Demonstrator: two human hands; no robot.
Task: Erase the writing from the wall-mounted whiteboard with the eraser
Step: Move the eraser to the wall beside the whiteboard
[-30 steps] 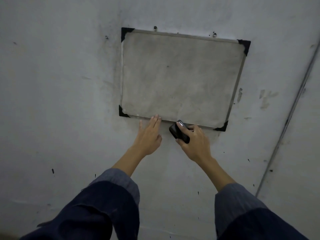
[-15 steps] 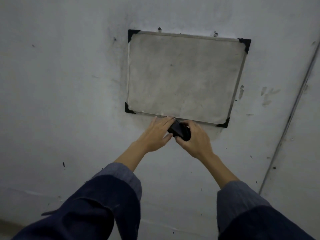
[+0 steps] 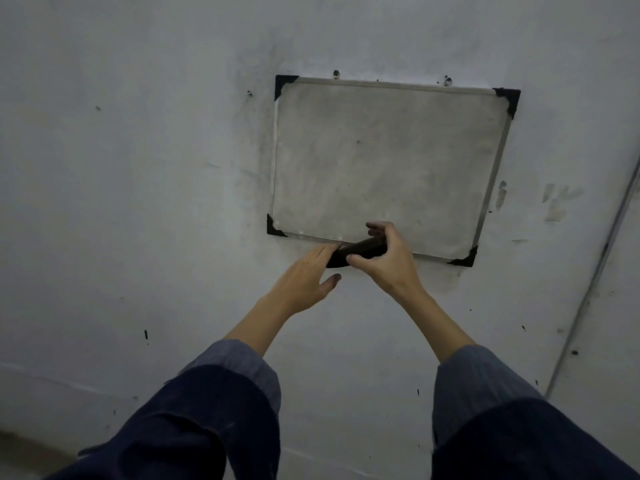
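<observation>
Grey scuffed wall [image 3: 138, 202], one whiteboard [image 3: 381, 161] with four black corners.

One dark eraser [image 3: 360, 251] sits at the board's bottom edge, clamped in the right hand [image 3: 388, 261]; the left hand [image 3: 304, 278], fingers loosely together, touches its left end. Two blue sleeves below; two screws above the frame.

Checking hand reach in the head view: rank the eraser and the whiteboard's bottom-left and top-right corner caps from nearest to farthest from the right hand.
From the right hand:
1. Eraser, in its grip.
2. Bottom-left corner cap, up-left.
3. Top-right corner cap, far up-right.
</observation>
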